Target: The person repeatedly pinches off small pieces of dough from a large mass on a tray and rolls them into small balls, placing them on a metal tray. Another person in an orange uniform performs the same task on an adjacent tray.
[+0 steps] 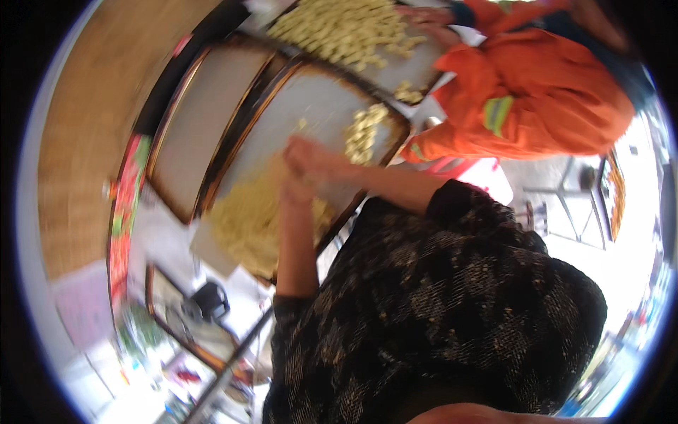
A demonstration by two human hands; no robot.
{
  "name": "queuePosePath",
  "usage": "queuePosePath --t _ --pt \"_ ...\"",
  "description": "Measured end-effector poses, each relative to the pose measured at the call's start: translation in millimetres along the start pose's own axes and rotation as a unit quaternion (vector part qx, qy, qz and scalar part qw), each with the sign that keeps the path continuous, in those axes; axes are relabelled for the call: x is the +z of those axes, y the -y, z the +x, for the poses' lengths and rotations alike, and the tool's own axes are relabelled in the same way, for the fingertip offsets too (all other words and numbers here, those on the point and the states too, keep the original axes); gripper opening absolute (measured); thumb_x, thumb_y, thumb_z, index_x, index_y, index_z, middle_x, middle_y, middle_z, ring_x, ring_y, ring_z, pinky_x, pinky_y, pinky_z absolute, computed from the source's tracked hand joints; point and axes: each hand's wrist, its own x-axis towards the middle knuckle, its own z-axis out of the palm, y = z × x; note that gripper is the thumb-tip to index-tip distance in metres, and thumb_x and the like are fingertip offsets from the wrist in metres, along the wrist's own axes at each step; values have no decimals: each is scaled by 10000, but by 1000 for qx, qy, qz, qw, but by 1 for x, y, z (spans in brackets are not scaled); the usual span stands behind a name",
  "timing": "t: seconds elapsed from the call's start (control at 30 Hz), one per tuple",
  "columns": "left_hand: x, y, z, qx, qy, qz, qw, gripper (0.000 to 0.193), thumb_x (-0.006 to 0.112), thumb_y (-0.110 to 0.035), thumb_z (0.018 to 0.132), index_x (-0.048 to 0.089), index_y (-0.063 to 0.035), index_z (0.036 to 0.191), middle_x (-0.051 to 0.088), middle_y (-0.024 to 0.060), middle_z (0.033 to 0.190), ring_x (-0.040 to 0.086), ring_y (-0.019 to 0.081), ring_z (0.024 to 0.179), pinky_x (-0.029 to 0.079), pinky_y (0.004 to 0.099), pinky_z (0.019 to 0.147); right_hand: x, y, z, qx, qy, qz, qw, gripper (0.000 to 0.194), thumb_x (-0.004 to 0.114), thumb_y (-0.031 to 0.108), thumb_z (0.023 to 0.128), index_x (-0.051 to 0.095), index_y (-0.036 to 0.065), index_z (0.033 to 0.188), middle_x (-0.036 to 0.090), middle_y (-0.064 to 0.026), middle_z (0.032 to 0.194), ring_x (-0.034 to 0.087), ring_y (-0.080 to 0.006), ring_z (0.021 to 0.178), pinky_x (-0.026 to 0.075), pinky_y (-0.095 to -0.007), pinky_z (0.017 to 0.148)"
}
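Observation:
My left hand point(297, 185) and my right hand point(307, 153) meet over a large metal baking tray point(278, 114) with browned edges; both are blurred, and what lies between their fingers is hidden. Beneath and to the left of my left hand spreads a big heap of yellow, crumbly or dough-like food point(243, 222). Beyond my hands lie a few yellow crumbs point(302, 124). A cluster of small, shaped pale-yellow pieces point(363, 135) rests at the tray's right side.
A bare-surfaced tray point(206, 116) adjoins on the left. At the top, another tray point(418, 74) holds many small yellow pieces point(339, 32), with a co-worker's hands point(429, 18) at it. The co-worker in orange clothing point(540, 95) is at the right. A dark jug-like container point(211, 300) stands lower left.

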Motion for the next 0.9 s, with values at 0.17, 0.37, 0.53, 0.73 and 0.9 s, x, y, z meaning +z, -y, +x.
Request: queuePosePath --t 0.17,0.37,0.53,0.73,0.9 --pt "19 -11 5 15 -142 97 985 619 297 -467 974 248 -70 1447 359 117 1436 406 295 1276 299 439 1081 -8 3 -1 -16 -70 -224 972 426 404 226 953 376 13 1321 381 -203 1379 290 -305 1348 244 -451 1104" --pt "-5 2 30 -30 -37 97 994 596 304 -436 979 234 -66 1441 321 123 1470 391 289 1302 315 445 1074 -13 -9 15 90 -3 -176 980 518 349 282 969 276 37 1419 253 -189 1487 238 -330 1387 204 -422 1137" --pt "-27 7 46 -4 -12 203 979 566 327 -382 983 248 -38 1425 309 127 1458 342 282 1326 323 431 1073 -21 16 5 84 -154 -151 973 550 291 349 997 241 24 1438 242 -197 1486 238 -333 1384 219 -434 1129" --pt "-16 -1 38 78 -34 105 991 512 352 -343 984 318 -16 1377 427 136 1320 423 278 1244 346 421 1052 -25 42 -3 144 -41 -103 983 591 259 446 1000 278 40 1429 270 -200 1461 219 -346 1382 220 -428 1128" --pt "4 -2 30 263 40 275 924 471 372 -310 984 376 2 1337 525 143 1204 490 274 1175 365 412 1035 -25 44 1 -42 -74 -201 976 539 274 384 1006 304 30 1411 339 -222 1382 321 -358 1313 290 -418 1090"
